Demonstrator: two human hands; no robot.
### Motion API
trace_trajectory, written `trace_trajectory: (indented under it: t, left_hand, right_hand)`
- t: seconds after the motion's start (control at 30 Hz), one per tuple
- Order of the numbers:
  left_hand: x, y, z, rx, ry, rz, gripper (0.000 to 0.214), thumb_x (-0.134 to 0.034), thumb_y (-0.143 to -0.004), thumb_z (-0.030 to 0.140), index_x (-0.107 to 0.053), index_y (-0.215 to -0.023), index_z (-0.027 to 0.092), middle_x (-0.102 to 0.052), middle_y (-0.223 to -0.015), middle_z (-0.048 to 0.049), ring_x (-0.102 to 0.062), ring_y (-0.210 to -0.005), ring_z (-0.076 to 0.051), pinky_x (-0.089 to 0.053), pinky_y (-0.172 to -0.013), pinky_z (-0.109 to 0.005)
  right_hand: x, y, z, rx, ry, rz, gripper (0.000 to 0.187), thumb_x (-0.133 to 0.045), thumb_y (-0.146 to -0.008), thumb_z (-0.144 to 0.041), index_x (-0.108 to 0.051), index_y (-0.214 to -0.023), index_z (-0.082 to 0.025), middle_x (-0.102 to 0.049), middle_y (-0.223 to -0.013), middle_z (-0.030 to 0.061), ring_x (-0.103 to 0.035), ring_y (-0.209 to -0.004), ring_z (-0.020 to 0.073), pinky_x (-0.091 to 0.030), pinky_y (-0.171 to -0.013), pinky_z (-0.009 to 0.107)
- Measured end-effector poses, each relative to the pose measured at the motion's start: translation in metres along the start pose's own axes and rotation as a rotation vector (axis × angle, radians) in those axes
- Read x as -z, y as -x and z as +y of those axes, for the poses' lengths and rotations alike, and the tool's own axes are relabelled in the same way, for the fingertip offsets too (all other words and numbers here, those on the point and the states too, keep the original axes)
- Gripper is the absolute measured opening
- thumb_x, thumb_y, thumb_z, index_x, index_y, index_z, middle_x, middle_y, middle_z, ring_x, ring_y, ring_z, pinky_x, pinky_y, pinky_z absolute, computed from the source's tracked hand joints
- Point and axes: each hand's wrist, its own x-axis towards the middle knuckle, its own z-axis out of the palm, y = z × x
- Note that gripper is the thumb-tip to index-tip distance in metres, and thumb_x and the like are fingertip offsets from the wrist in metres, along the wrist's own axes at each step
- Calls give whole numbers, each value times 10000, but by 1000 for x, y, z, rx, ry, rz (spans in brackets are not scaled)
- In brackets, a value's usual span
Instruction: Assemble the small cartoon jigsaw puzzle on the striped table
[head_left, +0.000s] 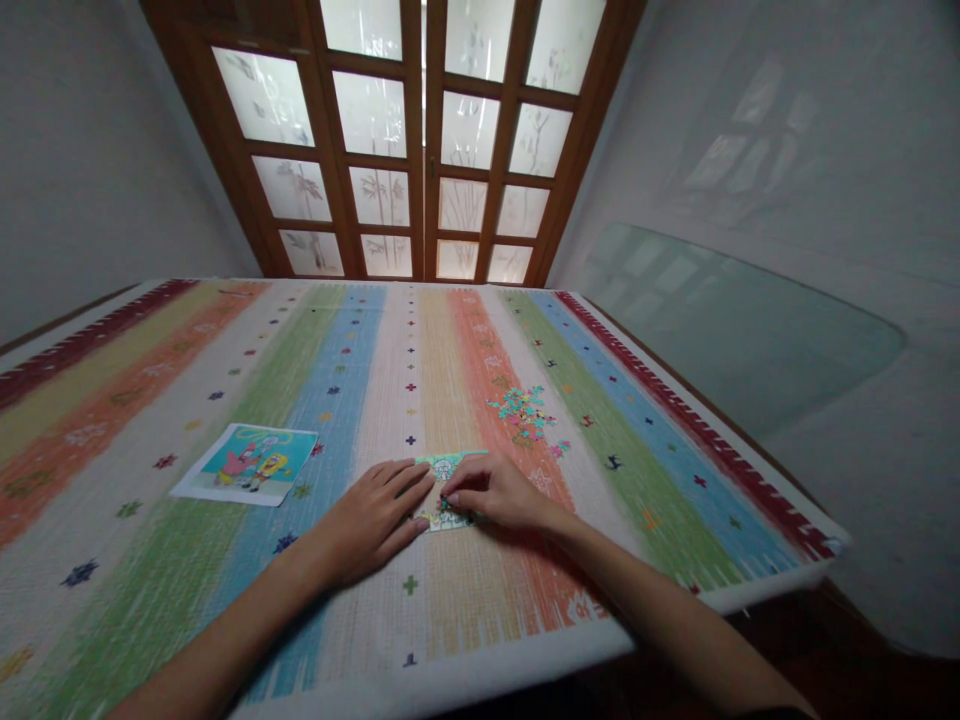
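Note:
A small jigsaw puzzle [444,467] in green and yellow lies flat on the striped tablecloth in front of me. Much of it is hidden beneath my hands. My left hand [379,515] rests on its left edge, fingers stretched out and holding nothing. Over the middle of the puzzle, my right hand [504,490] pinches a small dark puzzle piece [443,503] between thumb and forefinger. Whether this piece touches the puzzle, I cannot tell. Beyond my right hand, loose puzzle pieces [525,410] lie in a scattered heap of teal, pink and yellow.
To the left lies a printed cartoon picture [255,466] on white paper. The striped tablecloth [375,620] covers a wide table whose front edge is close to me. Wooden doors [420,180] with glass panes stand behind it, and a glass panel [720,320] leans at the right wall.

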Motion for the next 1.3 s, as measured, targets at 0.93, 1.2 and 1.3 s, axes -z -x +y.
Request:
trace_trajectory:
  t: [0.93, 1.2, 1.3]
  left_hand:
    - [0, 0, 1, 4, -2, 12, 466, -417, -1094, 418, -461, -1499, 193, -553, -1488, -109, -495, -1366, -278, -393, -1139, -441]
    - [-2, 1, 0, 3, 0, 26, 470, -404, -1099, 431, -468, -1500, 194, -559, -1485, -108, -502, -1360, -276, -392, -1144, -446]
    - [-1, 1, 0, 8, 14, 23, 478, -409, -1095, 429, -444, -1520, 212, -560, -1484, -103, -505, -1360, -272, -392, -1146, -441]
  right_hand:
    - [-4, -2, -3, 80, 390, 2, 151, -712, -832, -76, -789, -882, -195, -722, -802, 23, -605, -758, 149, -454, -722, 275]
    - [-5, -3, -4, 117, 452, 5, 164, -714, -826, -77, -790, -872, -215, -725, -799, 21, -608, -831, 179, -452, -817, 322]
    - [-5, -3, -2, 127, 463, -3, 168, -713, -826, -77, -792, -874, -218, -725, -800, 23, -607, -837, 184, -446, -828, 327]
